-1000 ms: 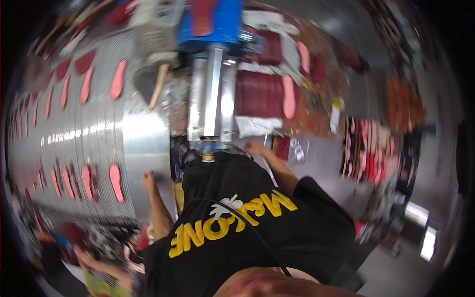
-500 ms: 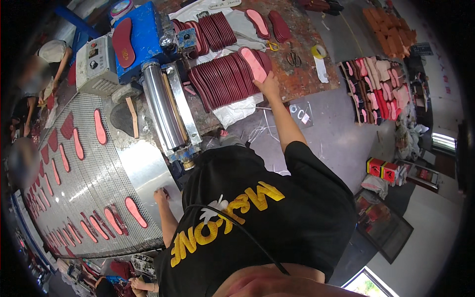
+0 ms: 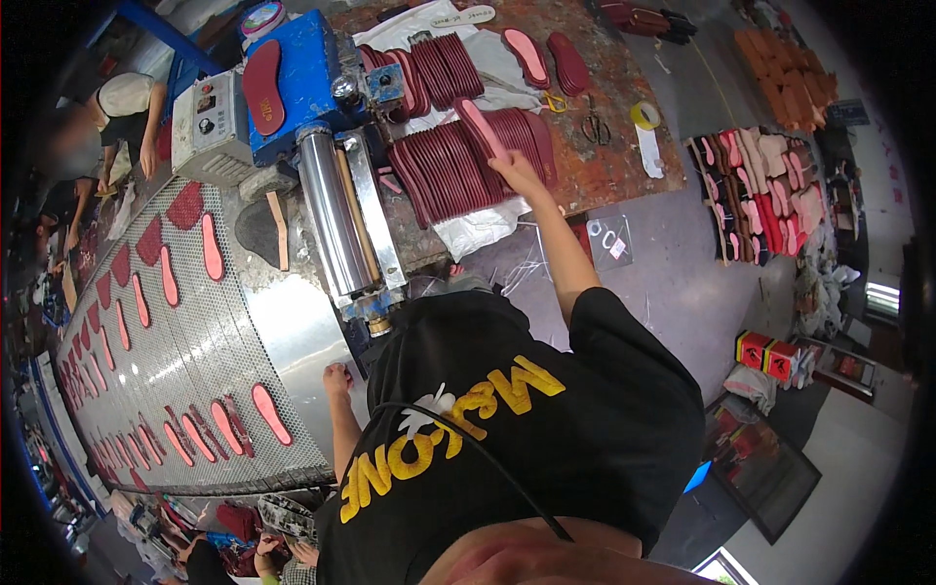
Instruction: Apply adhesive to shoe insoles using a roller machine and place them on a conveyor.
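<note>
your right hand [image 3: 517,174] pinches a pink insole [image 3: 481,128] above the dark red stack [image 3: 458,171] on the table [image 3: 624,171]; your left hand [image 3: 337,376], fingers curled closed, rests on the conveyor's edge [image 3: 292,341].

Grey concrete floor [image 3: 682,283], prob. workshop.

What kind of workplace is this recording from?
Most likely a shoe factory's insole line: a perforated metal conveyor carries pink insoles, a blue roller machine feeds it, and the right hand lifts an insole from fanned stacks.
</note>
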Available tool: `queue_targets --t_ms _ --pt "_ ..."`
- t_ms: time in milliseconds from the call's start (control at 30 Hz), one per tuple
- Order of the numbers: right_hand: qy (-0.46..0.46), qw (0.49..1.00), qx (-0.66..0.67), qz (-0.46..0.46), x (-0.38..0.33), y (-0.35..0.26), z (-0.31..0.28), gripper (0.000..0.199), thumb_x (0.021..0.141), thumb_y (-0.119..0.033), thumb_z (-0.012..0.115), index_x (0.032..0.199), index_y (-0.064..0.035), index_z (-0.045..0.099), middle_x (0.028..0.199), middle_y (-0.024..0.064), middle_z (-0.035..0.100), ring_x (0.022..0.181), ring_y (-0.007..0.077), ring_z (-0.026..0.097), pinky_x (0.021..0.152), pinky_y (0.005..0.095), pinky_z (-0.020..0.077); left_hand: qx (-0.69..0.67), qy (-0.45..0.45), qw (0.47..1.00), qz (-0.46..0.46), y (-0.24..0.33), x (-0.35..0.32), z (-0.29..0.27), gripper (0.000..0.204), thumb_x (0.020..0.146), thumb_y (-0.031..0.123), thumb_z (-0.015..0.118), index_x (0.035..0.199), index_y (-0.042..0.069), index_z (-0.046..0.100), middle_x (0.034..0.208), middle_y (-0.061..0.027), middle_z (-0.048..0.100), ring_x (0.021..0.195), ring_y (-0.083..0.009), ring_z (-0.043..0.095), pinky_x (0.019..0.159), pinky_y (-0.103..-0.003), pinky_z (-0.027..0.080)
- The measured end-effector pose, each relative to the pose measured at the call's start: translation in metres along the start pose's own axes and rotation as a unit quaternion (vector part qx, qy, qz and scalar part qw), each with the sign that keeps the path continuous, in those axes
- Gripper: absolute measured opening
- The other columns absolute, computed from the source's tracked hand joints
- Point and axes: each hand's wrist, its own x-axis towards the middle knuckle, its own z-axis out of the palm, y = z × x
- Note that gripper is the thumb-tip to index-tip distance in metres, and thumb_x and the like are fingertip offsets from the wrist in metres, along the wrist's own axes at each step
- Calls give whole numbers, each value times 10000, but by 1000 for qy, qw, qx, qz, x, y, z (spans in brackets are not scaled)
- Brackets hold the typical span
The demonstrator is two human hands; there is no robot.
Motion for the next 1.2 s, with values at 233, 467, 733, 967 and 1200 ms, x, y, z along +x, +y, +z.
queue_targets --t_ms 233,467,733,967,1200 --pt "-280 787 527 154 -29 -4 53 565 887 -441 444 1195 31 487 1146 202 589 992 309 609 819 406 525 -2 -27 1000 -15 7 1 -1 97 818 148 514 829 53 530 623 -25 506 485 -120 473 390 -254 384" --pt "-214 772 579 155 -19 -2 74 425 881 -252 499 1214 8 453 1209 190 551 1078 344 562 941 483 461 8 -25 999 -22 11 -4 3 79 809 132 505 822 57 526 608 -20 490 476 -122 466 382 -254 371" --pt "-189 874 321 312 -20 3 70 447 853 -407 619 1018 6 570 850 178 655 671 223 655 580 344 563 1 -3 1000 0 7 -3 4 64 810 120 515 816 58 524 604 -24 497 469 -123 469 398 -257 388" --pt "62 929 -271 -244 2 -22 39 254 755 -109 604 991 -19 579 926 128 623 865 293 598 705 395 495 -6 -7 1000 -8 5 -3 3 79 830 117 502 801 49 530 603 -33 515 473 -128 486 396 -264 390" --pt "-25 823 -530 -205 57 -29 21 589 673 -79 668 1227 -63 468 1219 141 495 1142 335 486 904 490 436 23 -50 998 18 28 -1 4 119 871 126 498 780 62 538 598 -36 539 485 -132 526 423 -262 405"
